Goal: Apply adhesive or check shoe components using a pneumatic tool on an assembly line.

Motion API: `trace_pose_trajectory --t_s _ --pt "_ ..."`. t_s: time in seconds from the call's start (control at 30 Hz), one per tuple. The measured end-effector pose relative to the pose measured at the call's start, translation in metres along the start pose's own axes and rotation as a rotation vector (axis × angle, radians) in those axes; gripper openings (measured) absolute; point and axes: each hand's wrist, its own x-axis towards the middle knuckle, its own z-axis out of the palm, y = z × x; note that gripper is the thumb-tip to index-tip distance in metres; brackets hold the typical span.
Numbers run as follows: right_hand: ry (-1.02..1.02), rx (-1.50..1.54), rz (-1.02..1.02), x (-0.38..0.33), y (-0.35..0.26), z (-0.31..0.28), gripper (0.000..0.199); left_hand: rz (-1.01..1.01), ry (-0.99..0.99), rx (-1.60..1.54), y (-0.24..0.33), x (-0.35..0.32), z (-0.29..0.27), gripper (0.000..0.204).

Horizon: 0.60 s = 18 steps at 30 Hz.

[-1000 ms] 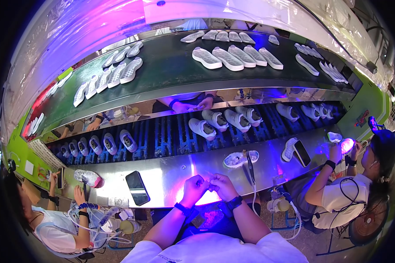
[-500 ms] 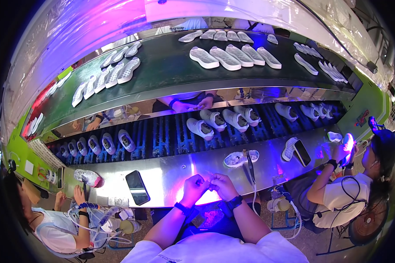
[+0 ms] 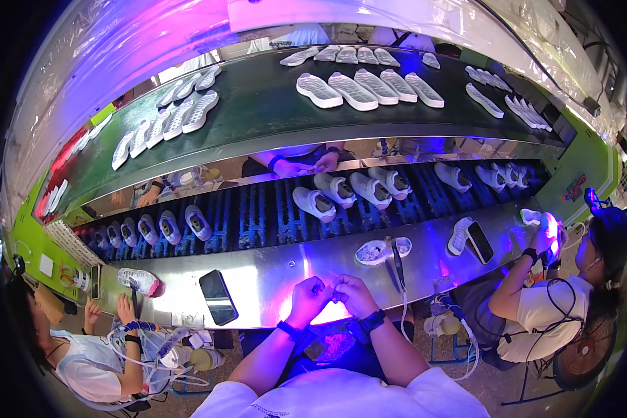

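Note:
My left hand (image 3: 309, 302) and my right hand (image 3: 356, 297) meet above the front edge of the metal bench (image 3: 272, 267). The fingers of both are closed, fingertips pinched together between the hands. Whatever they pinch, if anything, is too small to make out. Beyond my right hand lies a white shoe sole (image 3: 371, 253). A dark-handled tool (image 3: 398, 263) with a white cord rests across it. Left of my left hand, a black smartphone (image 3: 219, 297) lies flat on the bench.
Shoes (image 3: 315, 203) stand on a blue slatted conveyor (image 3: 246, 216). Above it, white soles (image 3: 352, 90) lie on a green belt (image 3: 258, 115). Co-workers sit at both sides; the right one holds a lit shoe (image 3: 552, 237). A shoe (image 3: 141, 281) lies at left, another sole (image 3: 460, 235) beside a phone (image 3: 480, 242).
The shoes on the slatted conveyor and the soles on the green belt have shifted slightly left. The right co-worker's shoe has tilted and moved a little. My hands have stayed in place.

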Motion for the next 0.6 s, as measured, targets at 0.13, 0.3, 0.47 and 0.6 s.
trace_pose_trajectory --t_s 0.13,0.3,0.47,0.6 --pt "-0.010 0.001 -0.003 0.000 0.001 -0.005 0.011 -0.003 -0.003 -0.005 0.002 0.001 0.003 0.038" --pt "0.011 -0.007 0.001 0.000 0.000 -0.008 0.011 0.021 -0.002 -0.015 0.002 0.001 0.007 0.038" --pt "0.011 0.089 -0.022 -0.003 -0.006 -0.008 0.011 0.007 0.046 -0.071 0.009 0.001 0.011 0.035" --pt "0.029 0.068 -0.028 -0.001 -0.005 -0.009 0.007 -0.010 0.041 -0.067 0.008 0.002 0.014 0.036"
